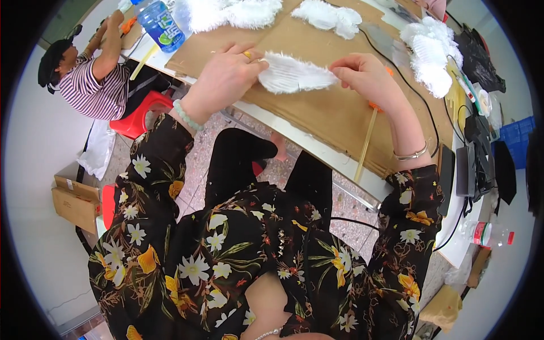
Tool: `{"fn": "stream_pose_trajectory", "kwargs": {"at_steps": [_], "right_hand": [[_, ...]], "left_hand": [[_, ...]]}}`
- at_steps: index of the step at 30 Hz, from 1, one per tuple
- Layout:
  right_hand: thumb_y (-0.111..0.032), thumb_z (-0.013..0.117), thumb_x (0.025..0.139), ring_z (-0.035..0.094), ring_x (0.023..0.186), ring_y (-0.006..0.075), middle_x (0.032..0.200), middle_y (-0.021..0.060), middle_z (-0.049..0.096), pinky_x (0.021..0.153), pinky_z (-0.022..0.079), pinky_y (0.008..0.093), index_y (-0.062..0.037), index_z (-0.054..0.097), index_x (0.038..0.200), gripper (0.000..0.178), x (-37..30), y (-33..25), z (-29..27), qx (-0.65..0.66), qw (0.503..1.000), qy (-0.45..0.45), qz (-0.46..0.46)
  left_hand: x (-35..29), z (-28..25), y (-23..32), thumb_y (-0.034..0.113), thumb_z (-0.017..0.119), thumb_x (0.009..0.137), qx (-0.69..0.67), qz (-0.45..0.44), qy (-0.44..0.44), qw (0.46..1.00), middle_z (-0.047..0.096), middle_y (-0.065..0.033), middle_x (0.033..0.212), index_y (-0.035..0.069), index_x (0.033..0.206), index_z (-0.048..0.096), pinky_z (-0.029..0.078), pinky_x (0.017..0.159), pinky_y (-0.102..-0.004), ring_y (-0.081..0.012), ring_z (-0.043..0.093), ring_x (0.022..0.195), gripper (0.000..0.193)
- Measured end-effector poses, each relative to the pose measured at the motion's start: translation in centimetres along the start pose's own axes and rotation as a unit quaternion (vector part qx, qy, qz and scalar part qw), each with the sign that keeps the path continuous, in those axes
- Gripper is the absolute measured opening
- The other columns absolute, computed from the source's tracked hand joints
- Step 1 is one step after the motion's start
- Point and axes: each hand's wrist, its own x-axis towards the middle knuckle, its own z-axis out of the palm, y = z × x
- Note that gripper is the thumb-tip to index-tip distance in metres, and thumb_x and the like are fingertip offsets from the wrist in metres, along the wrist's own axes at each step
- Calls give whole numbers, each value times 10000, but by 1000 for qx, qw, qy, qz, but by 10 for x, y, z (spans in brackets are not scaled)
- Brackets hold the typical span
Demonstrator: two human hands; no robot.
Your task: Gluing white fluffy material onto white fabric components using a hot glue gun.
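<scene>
A white, fluffy wing-shaped piece (296, 75) with feather-like ridges is stretched between my hands, just above the cardboard-covered table. My left hand (228, 75), wearing a ring and a bead bracelet, pinches its left end. At the piece's right tip, the thumb and fingers of my right hand (365, 78) are closed on it. Partly hidden behind my right wrist is an orange tool (374, 106), from which a long yellowish stick (366, 144) runs toward the table's near edge.
More white fluffy pieces (327, 18) lie farther back, with a pile (429, 54) at the right. A blue-labelled bottle (161, 25) stands back left. A black cable (416, 93) crosses the cardboard (317, 122). Another person (93, 85) sits at the left near a red stool (139, 116).
</scene>
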Motion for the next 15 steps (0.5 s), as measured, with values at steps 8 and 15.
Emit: {"fn": "stream_pose_trajectory", "kwargs": {"at_steps": [8,15], "right_hand": [[-194,615,808,571,708,218,812,109,608,645,462,313,-24,650,966,235,-17,6,1,-285,941,82,-162],[-150,637,750,547,875,267,942,68,609,795,436,380,-43,641,927,207,-25,11,24,-374,881,15,-290]], "left_hand": [[-2,-7,7,126,656,765,-255,-122,84,955,647,-116,965,32,911,627,474,799,-366,-310,589,994,176],[24,15,25,183,591,829,-323,-147,9,935,644,-139,959,28,927,626,478,758,-370,-316,601,901,188]]}}
